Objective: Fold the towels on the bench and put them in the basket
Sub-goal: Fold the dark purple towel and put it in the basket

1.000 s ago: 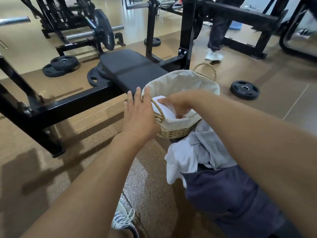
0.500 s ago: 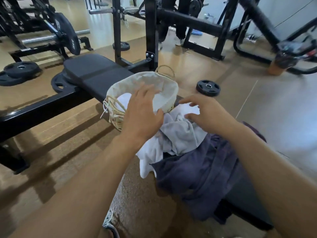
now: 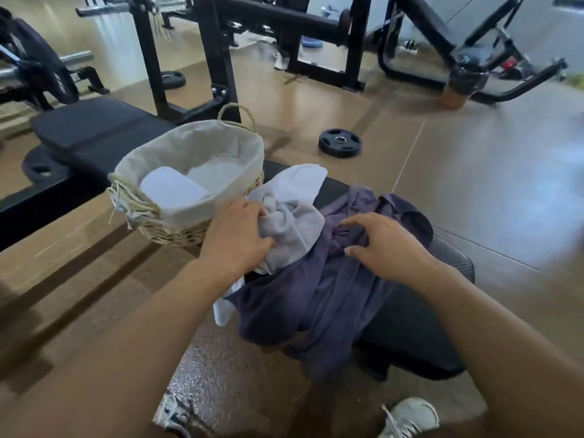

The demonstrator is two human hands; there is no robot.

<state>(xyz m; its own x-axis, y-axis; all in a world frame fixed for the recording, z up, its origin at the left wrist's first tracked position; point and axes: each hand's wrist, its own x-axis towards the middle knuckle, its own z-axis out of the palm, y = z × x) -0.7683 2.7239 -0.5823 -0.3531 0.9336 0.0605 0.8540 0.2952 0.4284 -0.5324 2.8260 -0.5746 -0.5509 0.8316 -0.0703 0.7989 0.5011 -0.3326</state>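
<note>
A wicker basket (image 3: pixel 177 230) with a pale cloth liner stands on the black bench (image 3: pixel 410 330), and a folded white towel (image 3: pixel 172 191) lies inside it. Right of the basket a crumpled light grey towel (image 3: pixel 294 226) lies on a crumpled purple towel (image 3: pixel 319 298), both on the bench. My left hand (image 3: pixel 235 237) grips the grey towel at its left side. With curled fingers my right hand (image 3: pixel 384 245) grips a bunch of the purple towel near its top.
A black weight plate (image 3: pixel 339 142) lies on the floor behind the bench. A rack upright (image 3: pixel 218 55) rises just behind the basket. More gym frames and a loaded barbell (image 3: pixel 41 74) stand farther back. My shoes (image 3: pixel 407 417) are on the floor below the bench.
My right hand came out of the basket and moved right onto the purple towel. My left hand left the basket rim and took hold of the grey towel. The view swung right.
</note>
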